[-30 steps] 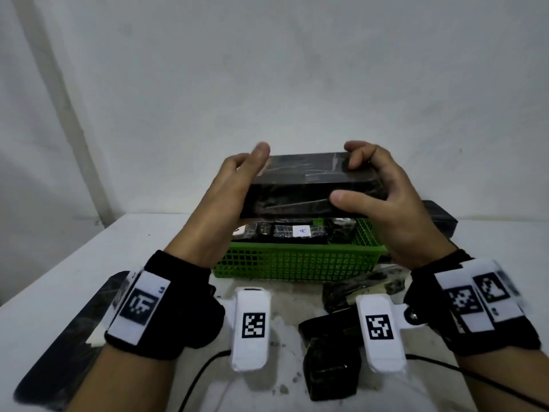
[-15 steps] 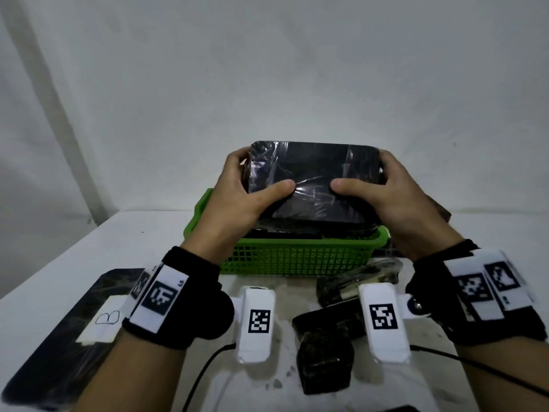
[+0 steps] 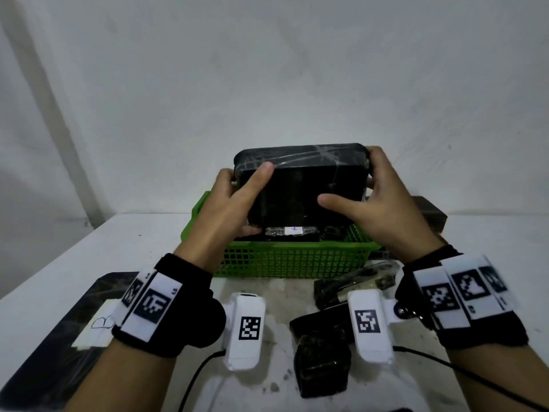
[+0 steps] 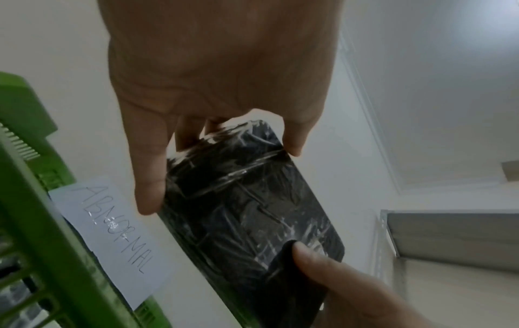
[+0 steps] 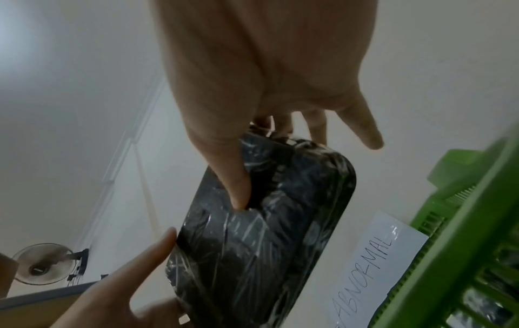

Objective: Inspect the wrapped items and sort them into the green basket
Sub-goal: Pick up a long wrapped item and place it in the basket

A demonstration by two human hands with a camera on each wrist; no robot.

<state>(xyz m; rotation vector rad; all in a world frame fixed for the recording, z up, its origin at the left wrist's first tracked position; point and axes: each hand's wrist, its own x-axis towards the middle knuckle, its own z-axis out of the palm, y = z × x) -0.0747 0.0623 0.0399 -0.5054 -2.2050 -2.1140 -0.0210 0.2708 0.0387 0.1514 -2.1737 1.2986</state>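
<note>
Though wrapped all over in wrinkled, glossy clear film, the black package (image 3: 300, 185) shows as a flat rectangular slab with rounded corners, held upright above the green basket (image 3: 291, 258). Left hand (image 3: 234, 203) and right hand (image 3: 383, 203) clasp its opposite ends, thumbs pressed on the near face. Smaller black wrapped items (image 3: 289, 233) lie in the mesh basket, whose wall carries a paper label (image 4: 112, 239) reading "ABNORMAL".
</note>
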